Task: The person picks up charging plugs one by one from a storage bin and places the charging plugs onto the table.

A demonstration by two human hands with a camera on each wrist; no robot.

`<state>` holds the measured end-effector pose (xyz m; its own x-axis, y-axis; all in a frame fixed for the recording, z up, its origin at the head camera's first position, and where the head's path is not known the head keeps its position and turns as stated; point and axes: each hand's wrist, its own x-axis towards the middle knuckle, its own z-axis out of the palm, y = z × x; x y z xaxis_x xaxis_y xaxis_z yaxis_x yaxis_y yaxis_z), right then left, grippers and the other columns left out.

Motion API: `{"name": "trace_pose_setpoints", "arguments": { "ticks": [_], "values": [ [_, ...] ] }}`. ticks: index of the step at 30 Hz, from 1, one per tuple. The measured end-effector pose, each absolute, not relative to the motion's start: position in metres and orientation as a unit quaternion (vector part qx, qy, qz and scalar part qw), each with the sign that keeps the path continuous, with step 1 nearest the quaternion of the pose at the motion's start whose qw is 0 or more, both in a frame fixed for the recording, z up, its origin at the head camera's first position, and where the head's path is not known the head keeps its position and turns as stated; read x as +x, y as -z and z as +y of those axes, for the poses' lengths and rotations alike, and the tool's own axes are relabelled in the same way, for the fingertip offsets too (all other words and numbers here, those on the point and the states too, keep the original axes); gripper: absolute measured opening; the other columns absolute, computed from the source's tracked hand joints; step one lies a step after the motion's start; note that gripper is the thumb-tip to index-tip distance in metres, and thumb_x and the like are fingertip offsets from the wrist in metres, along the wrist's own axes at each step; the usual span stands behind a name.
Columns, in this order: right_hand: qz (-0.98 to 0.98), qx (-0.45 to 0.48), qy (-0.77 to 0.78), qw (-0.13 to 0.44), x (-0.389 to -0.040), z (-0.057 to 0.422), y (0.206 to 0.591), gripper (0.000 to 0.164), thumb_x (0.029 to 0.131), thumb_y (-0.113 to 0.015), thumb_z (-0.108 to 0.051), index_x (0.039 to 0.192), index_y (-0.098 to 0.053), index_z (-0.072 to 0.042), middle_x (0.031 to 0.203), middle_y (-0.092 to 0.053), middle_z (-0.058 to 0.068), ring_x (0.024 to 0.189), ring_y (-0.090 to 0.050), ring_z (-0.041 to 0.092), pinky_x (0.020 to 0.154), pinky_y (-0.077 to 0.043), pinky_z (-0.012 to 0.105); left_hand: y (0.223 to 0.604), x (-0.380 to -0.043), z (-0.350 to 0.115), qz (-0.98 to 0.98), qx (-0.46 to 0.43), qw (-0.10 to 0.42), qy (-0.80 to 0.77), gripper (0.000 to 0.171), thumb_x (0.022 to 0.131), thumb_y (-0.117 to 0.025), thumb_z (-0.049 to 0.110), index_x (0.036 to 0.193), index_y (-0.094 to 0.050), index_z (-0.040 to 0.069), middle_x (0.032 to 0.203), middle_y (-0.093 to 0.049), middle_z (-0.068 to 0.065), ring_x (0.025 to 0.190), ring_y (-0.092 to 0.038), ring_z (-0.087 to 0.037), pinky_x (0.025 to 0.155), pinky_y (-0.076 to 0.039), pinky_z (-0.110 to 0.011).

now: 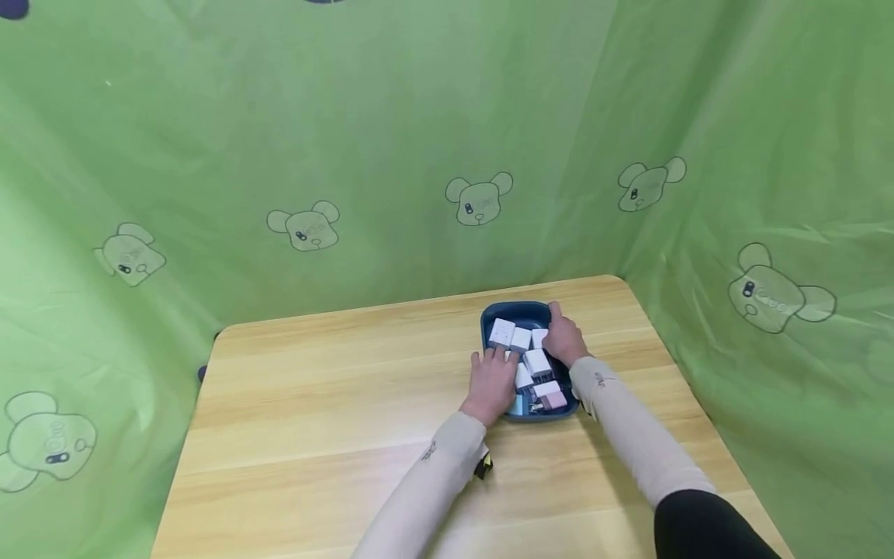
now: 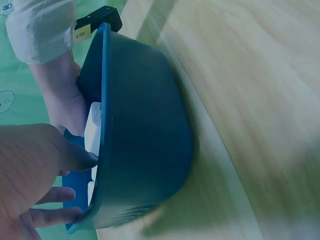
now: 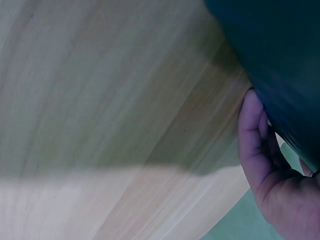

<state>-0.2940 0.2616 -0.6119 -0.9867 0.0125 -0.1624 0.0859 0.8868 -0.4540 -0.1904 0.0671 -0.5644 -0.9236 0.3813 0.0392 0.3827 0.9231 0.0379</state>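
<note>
A dark blue plastic basin (image 1: 527,312) stands on the table, holding several white plug adapters (image 1: 538,363). A pink one (image 1: 554,400) and a light blue piece (image 1: 515,406) lie at its near end. My right hand (image 1: 566,341) grips the basin's right side; in the right wrist view, its fingers (image 3: 252,137) bend against the outer wall. Over the left rim reaches my left hand (image 1: 490,384), its fingers extended above the adapters. In the left wrist view, the left thumb (image 2: 77,156) lies at the rim. Whether the left fingertips touch an adapter, I cannot tell.
The wooden table (image 1: 314,411) extends left of the basin and in front of it. A green curtain (image 1: 391,140) with bear heads hangs behind and on both sides. A small black and yellow object (image 1: 483,466) shows beside the left sleeve.
</note>
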Motion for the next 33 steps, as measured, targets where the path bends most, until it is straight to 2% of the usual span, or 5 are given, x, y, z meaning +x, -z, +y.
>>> {"name": "trace_pose_setpoints", "arguments": {
  "ticks": [7, 11, 15, 23, 33],
  "values": [
    [0.966, 0.031, 0.244, 0.080, -0.295, 0.260, 0.613, 0.070, 0.090, -0.058, -0.004, 0.149, -0.021, -0.006, 0.115, -0.065, 0.035, 0.100, -0.067, 0.049, 0.083, -0.056, 0.059, 0.565, -0.198, 0.069, -0.982, -0.185, -0.024, -0.004, 0.047, 0.091, -0.068, 0.027, 0.137, -0.058, 0.025, 0.137, -0.062, -0.003, 0.120, -0.063, -0.021, 0.111, -0.044, -0.056],
    [0.964, 0.034, 0.247, 0.087, -0.295, 0.261, 0.616, 0.071, 0.090, -0.057, -0.004, 0.150, -0.021, -0.006, 0.117, -0.064, 0.036, 0.103, -0.067, 0.050, 0.085, -0.056, 0.059, 0.569, -0.198, 0.070, -0.980, -0.189, -0.055, 0.000, 0.050, 0.092, -0.069, 0.026, 0.140, -0.056, 0.026, 0.142, -0.059, -0.003, 0.123, -0.063, -0.020, 0.115, -0.040, -0.057],
    [0.964, 0.035, 0.249, 0.085, -0.296, 0.263, 0.617, 0.071, 0.090, -0.057, -0.004, 0.151, -0.021, -0.006, 0.120, -0.063, 0.036, 0.106, -0.066, 0.050, 0.088, -0.055, 0.060, 0.573, -0.198, 0.072, -0.980, -0.192, -0.060, 0.006, 0.048, 0.093, -0.068, 0.026, 0.140, -0.058, 0.029, 0.145, -0.058, -0.003, 0.126, -0.060, -0.021, 0.116, -0.039, -0.057],
    [0.965, 0.036, 0.249, 0.076, -0.294, 0.263, 0.616, 0.070, 0.089, -0.058, -0.004, 0.149, -0.023, -0.007, 0.118, -0.064, 0.036, 0.102, -0.066, 0.051, 0.085, -0.055, 0.061, 0.579, -0.197, 0.075, -0.980, -0.183, -0.077, 0.027, 0.048, 0.091, -0.070, 0.050, 0.135, -0.062, 0.034, 0.143, -0.060, -0.003, 0.128, -0.057, -0.022, 0.113, -0.041, -0.054],
    [0.966, 0.040, 0.243, 0.074, -0.292, 0.262, 0.614, 0.071, 0.089, -0.057, -0.004, 0.151, -0.022, -0.008, 0.119, -0.064, 0.036, 0.103, -0.066, 0.051, 0.086, -0.055, 0.061, 0.577, -0.198, 0.076, -0.978, -0.172, -0.086, 0.081, 0.029, 0.095, -0.068, 0.025, 0.122, -0.074, 0.035, 0.136, -0.062, -0.004, 0.116, -0.059, -0.022, 0.104, -0.044, -0.049]
  ]
}}
